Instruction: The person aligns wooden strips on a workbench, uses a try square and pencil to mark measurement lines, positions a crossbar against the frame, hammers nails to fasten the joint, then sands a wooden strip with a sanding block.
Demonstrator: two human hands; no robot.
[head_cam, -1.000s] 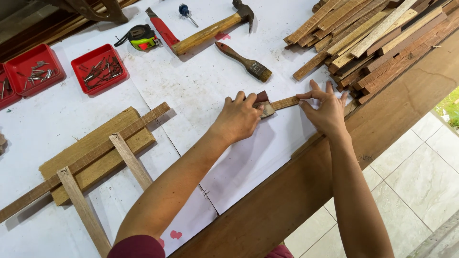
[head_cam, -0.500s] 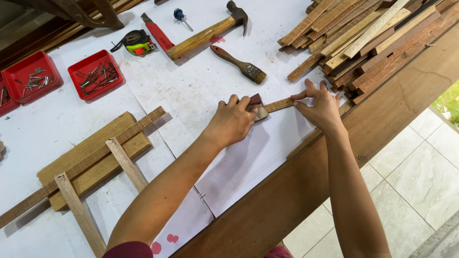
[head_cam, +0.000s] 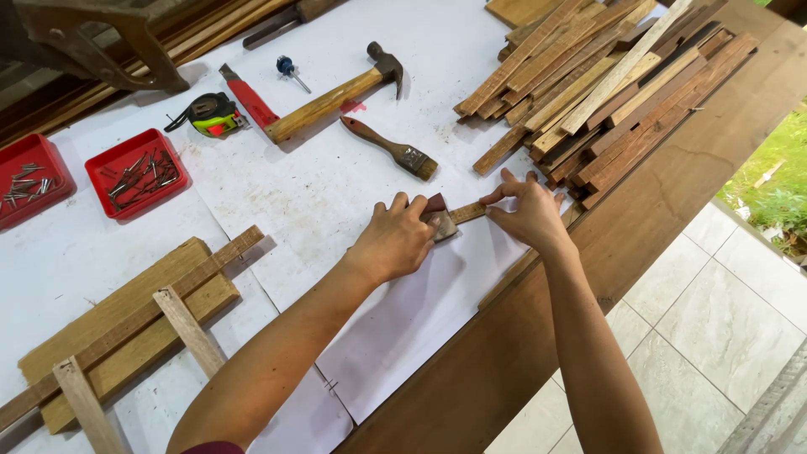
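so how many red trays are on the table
2. One red tray of nails lies left of the tape measure; the other red tray is at the left edge, partly cut off. More may lie out of view.

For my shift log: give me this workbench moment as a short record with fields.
left hand: pressed on a small dark block with a metal part, on the white paper
right hand: fingertips pinching a thin wood strip beside the block
behind the hands: paintbrush, hammer, tape measure
right rear: heap of wood slats
left: two red trays of nails, partly built wooden frame
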